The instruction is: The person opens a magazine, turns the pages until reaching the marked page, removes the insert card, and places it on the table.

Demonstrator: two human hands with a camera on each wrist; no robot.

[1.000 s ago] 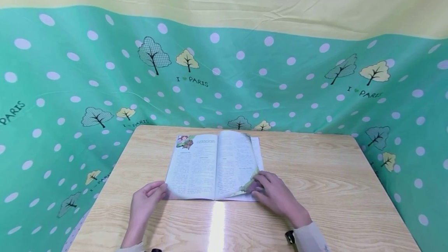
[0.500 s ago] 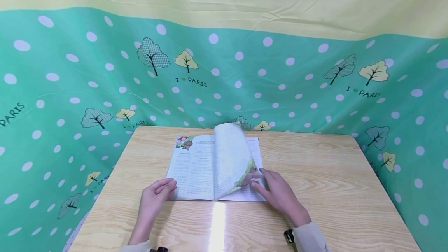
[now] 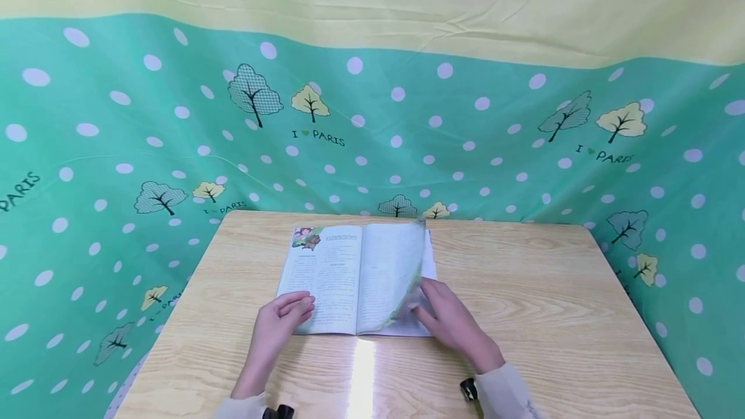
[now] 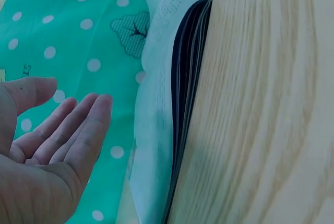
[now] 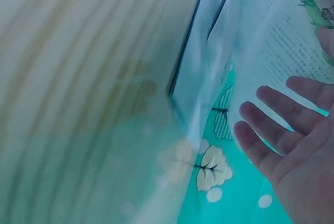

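Note:
An open book [image 3: 326, 277] lies on the table with printed text on both pages and a small coloured picture at the top left. Its right-hand leaf [image 3: 387, 264] curls up along the outer edge, showing a green-edged picture underneath. My right hand [image 3: 456, 322] is at that leaf's lower outer edge, thumb and index apart; the right wrist view shows its fingers spread and nearly straight beside the text. Over the lower left page is my left hand [image 3: 279, 319]; in the left wrist view its fingers extend together, thumb apart, with nothing in them.
The pale wooden table [image 3: 524, 277] spreads out around the book, with a bright light streak in front of the spine. A green dotted cloth [image 3: 465, 128] with printed trees hangs behind the table and along both sides.
My left hand has slid rightward from the book's left edge onto the lower page. The right leaf rose toward the spine, then sank back rightward. My right hand has shifted slightly left.

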